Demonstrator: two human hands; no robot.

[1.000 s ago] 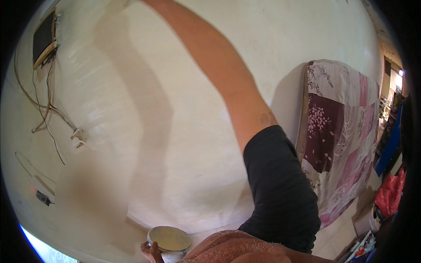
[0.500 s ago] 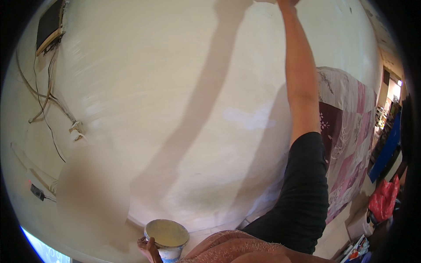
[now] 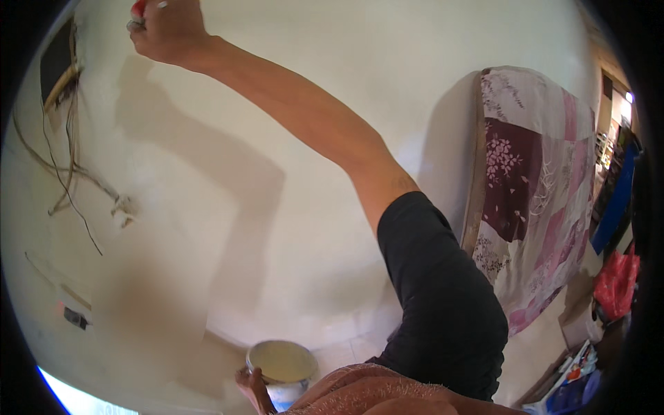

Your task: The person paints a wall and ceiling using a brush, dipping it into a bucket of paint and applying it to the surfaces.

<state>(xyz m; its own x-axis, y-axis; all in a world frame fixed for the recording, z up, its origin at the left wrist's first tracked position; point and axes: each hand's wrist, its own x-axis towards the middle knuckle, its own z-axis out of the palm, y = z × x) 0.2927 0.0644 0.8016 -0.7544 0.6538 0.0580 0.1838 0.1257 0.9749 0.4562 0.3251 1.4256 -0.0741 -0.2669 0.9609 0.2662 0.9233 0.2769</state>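
My right arm stretches across to the upper left, and my right hand (image 3: 169, 34) is closed in front of the pale wall (image 3: 332, 277). A bit of something red (image 3: 138, 10) pokes out of its fingers; the rest is cut off by the upper edge, so its kind is unclear. Low in the view, my left hand (image 3: 253, 389) grips the rim of a whitish bucket (image 3: 290, 393) with blue marks. The bucket's inside looks pale yellow, and how full it is cannot be made out.
Loose cables (image 3: 69, 162) hang from a dark wall box (image 3: 58, 62) at the left, above a worn socket (image 3: 124, 207). On the right a patterned mattress (image 3: 526, 180) leans against the wall. Beyond it lie a red plastic bag (image 3: 617, 283) and clutter.
My right hand has swept from the top centre-right far to the left and lower, the elbow now bent. The bucket and my left hand appear slightly farther right in view.
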